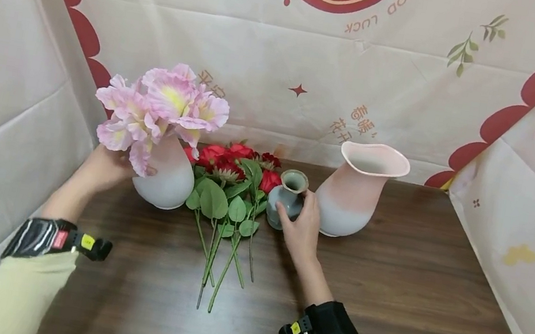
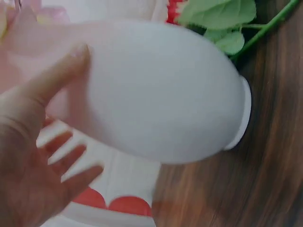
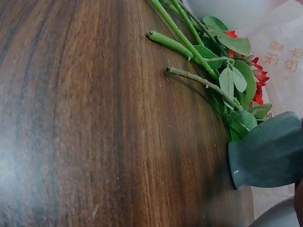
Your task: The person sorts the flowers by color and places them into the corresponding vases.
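On the left stands a pink-and-white vase [image 1: 165, 180] with pink irises [image 1: 164, 101] in its mouth. My left hand [image 1: 109, 168] is at its neck, partly hidden by petals. In the left wrist view the thumb lies across the front of the vase [image 2: 156, 90]; the index finger goes behind it and the other fingers spread clear. My right hand [image 1: 302, 228] grips a small grey-green vase [image 1: 284, 202], thumb in front and fingers round its right side. Between the two vases lie red flowers [image 1: 231, 164] with leafy green stems, close beside the small vase [image 3: 265, 151].
A second pink-and-white vase [image 1: 352, 198] stands upright just right of my right hand, its wavy mouth showing no flowers. Flower stems [image 1: 224, 277] point toward me over the dark wooden table [image 1: 413, 307]. Printed cloth [image 1: 284, 59] walls the table at the back and sides.
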Motion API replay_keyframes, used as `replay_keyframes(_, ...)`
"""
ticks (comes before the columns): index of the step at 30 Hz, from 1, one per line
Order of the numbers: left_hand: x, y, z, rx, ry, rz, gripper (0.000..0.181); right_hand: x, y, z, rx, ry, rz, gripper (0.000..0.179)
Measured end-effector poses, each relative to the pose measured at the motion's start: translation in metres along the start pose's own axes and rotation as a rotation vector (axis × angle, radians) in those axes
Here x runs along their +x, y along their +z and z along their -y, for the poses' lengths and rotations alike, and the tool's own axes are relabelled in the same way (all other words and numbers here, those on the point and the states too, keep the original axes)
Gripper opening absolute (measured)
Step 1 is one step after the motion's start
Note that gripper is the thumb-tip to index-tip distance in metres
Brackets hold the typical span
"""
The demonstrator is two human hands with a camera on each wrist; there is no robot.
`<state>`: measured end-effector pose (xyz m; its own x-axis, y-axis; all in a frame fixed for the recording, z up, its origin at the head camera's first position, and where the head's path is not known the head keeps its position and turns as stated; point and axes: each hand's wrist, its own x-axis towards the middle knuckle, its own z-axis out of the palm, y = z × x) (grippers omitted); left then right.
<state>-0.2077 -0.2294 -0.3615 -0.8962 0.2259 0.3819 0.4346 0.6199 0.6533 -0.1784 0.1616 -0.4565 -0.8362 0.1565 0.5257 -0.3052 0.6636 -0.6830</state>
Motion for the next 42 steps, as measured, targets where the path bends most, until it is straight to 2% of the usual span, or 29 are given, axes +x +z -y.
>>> replay_keyframes(1,-0.006,0.004,-0.004,0.048,-0.028,-0.043,0.088,0.0,-0.001,0.0,-0.003,0.001,-0.001,0.056)
replay_keyframes(3,-0.021,0.013,-0.011,0.141,-0.095,-0.129,0.082,-0.001,-0.002,0.0,-0.01,-0.002,-0.002,0.057)
replay_keyframes(5,-0.038,0.022,-0.019,0.216,-0.167,-0.173,0.066,0.0,-0.002,0.0,-0.016,-0.007,0.005,0.057)
replay_keyframes(6,-0.046,0.028,-0.023,0.241,-0.2,-0.171,0.056,0.0,-0.003,0.0,-0.017,-0.011,0.009,0.057)
replay_keyframes(8,-0.057,0.041,-0.028,0.217,-0.231,-0.119,0.037,0.0,-0.003,0.0,-0.014,-0.011,0.015,0.057)
replay_keyframes(10,-0.065,0.057,-0.033,0.139,-0.247,-0.021,0.026,0.001,-0.004,0.0,-0.008,-0.006,0.013,0.056)
replay_keyframes(13,-0.069,0.085,-0.038,0.009,-0.294,0.133,0.021,0.0,-0.004,-0.001,0.002,-0.004,0.005,0.055)
replay_keyframes(15,-0.07,0.103,-0.042,-0.066,-0.348,0.202,0.021,-0.001,-0.003,-0.002,0.008,-0.007,0.008,0.055)
replay_keyframes(19,-0.068,0.134,-0.048,-0.158,-0.446,0.263,0.026,-0.003,0.0,-0.004,0.02,-0.011,0.008,0.056)
replay_keyframes(23,-0.063,0.154,-0.05,-0.224,-0.508,0.272,0.033,-0.003,0.002,-0.004,0.03,-0.009,-0.014,0.056)
replay_keyframes(29,-0.064,0.163,-0.044,-0.295,-0.556,0.244,0.029,-0.003,0.003,-0.004,0.023,0.001,0.001,0.056)
replay_keyframes(35,-0.067,0.16,-0.045,-0.405,-0.592,0.23,0.024,-0.005,0.004,-0.004,0.023,-0.001,-0.001,0.055)
replay_keyframes(38,-0.067,0.156,-0.05,-0.427,-0.583,0.218,0.022,-0.005,0.004,-0.003,0.026,-0.002,-0.007,0.055)
replay_keyframes(42,-0.065,0.148,-0.06,-0.403,-0.518,0.206,0.018,-0.005,0.004,-0.003,0.026,-0.009,-0.014,0.054)
